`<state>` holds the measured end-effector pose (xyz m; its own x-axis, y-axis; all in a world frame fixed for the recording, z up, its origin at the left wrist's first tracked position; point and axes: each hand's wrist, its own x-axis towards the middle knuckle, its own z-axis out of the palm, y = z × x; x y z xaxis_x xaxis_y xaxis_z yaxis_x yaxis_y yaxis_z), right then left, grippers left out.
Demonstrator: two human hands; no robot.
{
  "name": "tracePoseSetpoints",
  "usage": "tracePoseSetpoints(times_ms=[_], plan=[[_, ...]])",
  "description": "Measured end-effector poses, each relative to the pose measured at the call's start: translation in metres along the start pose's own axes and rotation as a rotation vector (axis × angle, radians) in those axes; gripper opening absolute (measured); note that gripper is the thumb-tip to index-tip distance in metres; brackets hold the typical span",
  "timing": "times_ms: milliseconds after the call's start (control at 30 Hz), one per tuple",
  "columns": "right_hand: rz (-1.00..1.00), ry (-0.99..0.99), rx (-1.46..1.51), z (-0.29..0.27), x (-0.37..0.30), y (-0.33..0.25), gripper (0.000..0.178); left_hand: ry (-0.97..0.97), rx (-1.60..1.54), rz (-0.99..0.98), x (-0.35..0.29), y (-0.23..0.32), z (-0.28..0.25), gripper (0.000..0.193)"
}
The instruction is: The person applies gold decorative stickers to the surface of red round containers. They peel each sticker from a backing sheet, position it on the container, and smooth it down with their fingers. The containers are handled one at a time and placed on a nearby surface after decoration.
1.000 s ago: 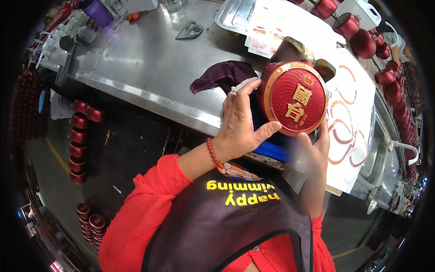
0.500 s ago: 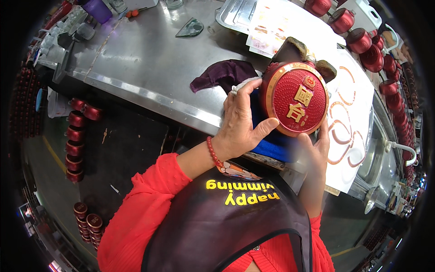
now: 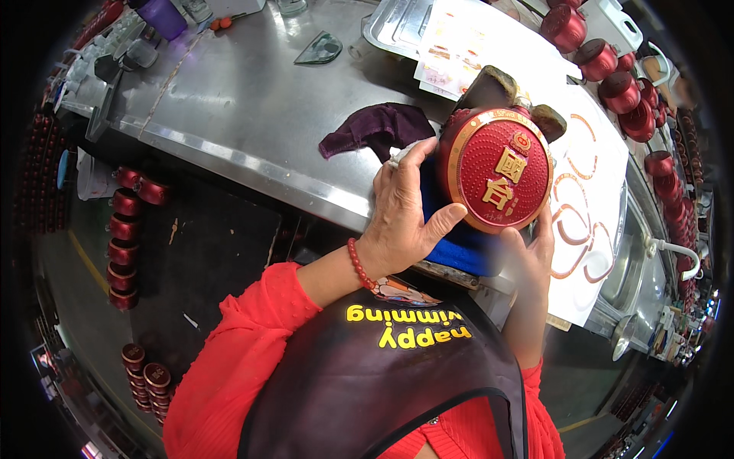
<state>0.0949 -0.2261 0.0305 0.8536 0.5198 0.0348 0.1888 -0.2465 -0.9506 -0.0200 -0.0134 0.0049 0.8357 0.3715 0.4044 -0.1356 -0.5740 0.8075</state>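
Note:
A round, drum-shaped red bottle (image 3: 478,180) with a gold rim and raised gold characters stands tilted, its face toward me. My left hand (image 3: 399,206) grips its left side, the thumb against the lower rim and the fingers along the upper edge. A bit of white cloth (image 3: 397,155) shows beside those fingers. At the lower right edge my right hand (image 3: 531,249) holds the bottle; its thumb is blurred. Blue cloth (image 3: 459,254) lies under the bottle, and two dark padded blocks (image 3: 489,86) stand behind its top.
A purple cloth (image 3: 380,128) lies on the steel table (image 3: 252,99). Curved red-and-gold strips (image 3: 572,226) lie on white paper (image 3: 604,164) to the right, near a steel sink (image 3: 631,249). More red bottles (image 3: 596,59) stand in a row at the far right.
Both hands keep their hold on the bottle, which has hardly moved. The row of red bottles at the far right has shifted a little toward me and rightward.

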Motion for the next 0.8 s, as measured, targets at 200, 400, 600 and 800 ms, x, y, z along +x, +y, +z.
tracePoseSetpoints(times_ms=[200, 400, 600, 800], plan=[[0.014, 0.009, 0.002, 0.0024, -0.0011, -0.0033, 0.106, 0.000, 0.019, -0.003, 0.0004, 0.0010, 0.0009, 0.089], [-0.031, 0.019, -0.034, 0.0020, -0.0019, -0.0008, 0.103, 0.016, 0.026, 0.007, 0.0012, 0.0016, 0.0014, 0.088], [-0.140, 0.049, -0.155, 0.0050, -0.0013, 0.0022, 0.116, -0.008, 0.018, 0.000, 0.0010, 0.0008, 0.0006, 0.088], [-0.052, 0.060, -0.100, 0.0095, -0.0035, -0.0051, 0.117, -0.022, 0.014, -0.008, 0.0013, 0.0018, -0.0004, 0.088]])
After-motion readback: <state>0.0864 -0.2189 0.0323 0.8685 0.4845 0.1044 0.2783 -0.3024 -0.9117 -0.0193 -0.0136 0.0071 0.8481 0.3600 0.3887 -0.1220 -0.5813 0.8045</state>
